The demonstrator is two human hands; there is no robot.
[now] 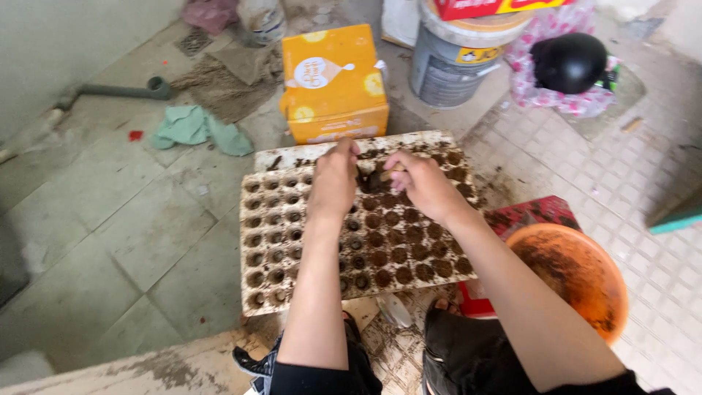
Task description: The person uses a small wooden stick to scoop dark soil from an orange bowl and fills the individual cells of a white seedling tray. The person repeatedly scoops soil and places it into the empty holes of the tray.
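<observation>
Head view. Off-white foam seedling tray point(270, 219) with rows of round, soil-filled cells, lying on the grey tiled floor point(131, 219). Left hand point(334, 179) and right hand point(420, 179) meet over the tray's far middle rows, fingers curled around a small dark item; what it is cannot be made out. Orange plastic basin point(585, 278) holding dark soil, just right of the tray, part hidden by the right forearm. Yellow cardboard box point(335, 80) beyond the tray. Grey plastic bucket point(450, 62), top cut off by the frame.
</observation>
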